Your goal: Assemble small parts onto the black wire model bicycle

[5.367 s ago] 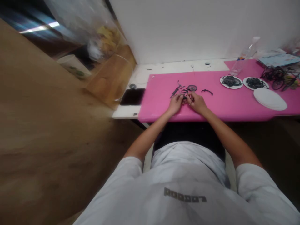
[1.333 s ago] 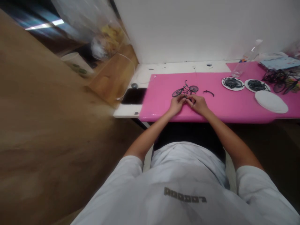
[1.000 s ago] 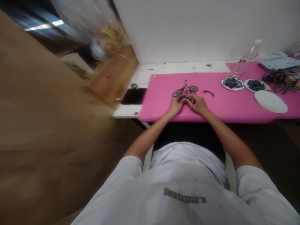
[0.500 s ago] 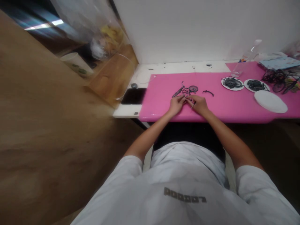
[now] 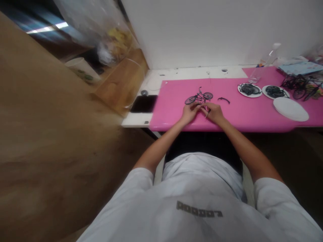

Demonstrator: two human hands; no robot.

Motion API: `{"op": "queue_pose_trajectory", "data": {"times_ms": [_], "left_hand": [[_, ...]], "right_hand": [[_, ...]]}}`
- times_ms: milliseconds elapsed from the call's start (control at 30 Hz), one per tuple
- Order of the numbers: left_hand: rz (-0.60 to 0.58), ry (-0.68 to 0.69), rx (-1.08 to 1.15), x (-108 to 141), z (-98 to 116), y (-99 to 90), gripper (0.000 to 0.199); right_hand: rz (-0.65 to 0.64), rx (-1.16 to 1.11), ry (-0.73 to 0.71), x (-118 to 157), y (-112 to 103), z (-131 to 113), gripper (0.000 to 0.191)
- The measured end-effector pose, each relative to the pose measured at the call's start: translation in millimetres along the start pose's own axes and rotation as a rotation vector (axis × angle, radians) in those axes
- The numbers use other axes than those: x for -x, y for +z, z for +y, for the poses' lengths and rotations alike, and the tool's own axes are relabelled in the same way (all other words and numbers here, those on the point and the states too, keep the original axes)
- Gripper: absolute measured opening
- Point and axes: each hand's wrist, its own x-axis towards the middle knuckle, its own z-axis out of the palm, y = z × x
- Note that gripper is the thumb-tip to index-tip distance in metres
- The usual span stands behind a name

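A small black model bicycle (image 5: 199, 97) is held at the near side of the pink mat, its two wheels pointing away from me. My left hand (image 5: 190, 112) is closed on its near part, thumb and fingers pinched together. From the other side my right hand (image 5: 213, 112) pinches the same part, so the fingertips of both hands meet. A thin, light-tipped rod (image 5: 208, 113) sticks out below my right fingers; its kind is unclear. Just right of the bicycle lies a curved black piece (image 5: 223, 99), untouched. My fingers hide the exact grip.
To the right, two white plates (image 5: 249, 95) hold dark parts, beside a stack of white plates (image 5: 291, 109). Behind them are a clear bottle (image 5: 264, 64) and a pile of black model bicycles (image 5: 300, 86). A black phone-like slab (image 5: 143, 104) lies left of the pink mat (image 5: 174, 117).
The bicycle has turned slightly, so its left wheel now shows rounder and its handlebar leans further right. Both hands stay at nearly the same place.
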Motion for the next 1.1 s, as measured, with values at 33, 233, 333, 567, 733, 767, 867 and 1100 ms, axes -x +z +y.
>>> {"op": "queue_pose_trajectory", "data": {"times_ms": [33,233,333,567,733,767,867,1100], "left_hand": [[-0.001,0.000,0.004,-0.6,-0.9,-0.4,0.039],[0.033,-0.040,0.046,1.5,5.9,2.1,0.038],[0.067,-0.057,0.093,3.5,12.9,3.9,0.042],[0.139,-0.086,0.111,3.1,17.4,6.2,0.032],[0.187,-0.053,0.118,1.1,14.3,6.9,0.027],[0.194,-0.042,0.124,0.7,13.8,6.4,0.028],[0.231,-0.062,0.131,-1.3,13.1,3.7,0.035],[0.431,-0.217,0.247,-6.4,16.3,1.7,0.041]], "right_hand": [[-0.004,0.000,0.009,0.0,-0.3,-1.6,0.024],[-0.034,-0.035,0.093,-0.4,-8.7,-15.9,0.036],[-0.061,-0.104,0.092,-3.5,-15.9,-19.0,0.042],[0.030,-0.121,0.176,-23.3,-40.8,-0.3,0.043],[0.116,-0.046,0.239,-32.1,-63.6,31.4,0.041],[0.128,-0.039,0.250,-32.4,-66.8,37.8,0.041],[0.132,-0.055,0.266,-30.7,-70.2,52.0,0.038],[-0.048,-0.052,0.261,-21.6,-43.5,44.8,0.039]]}}
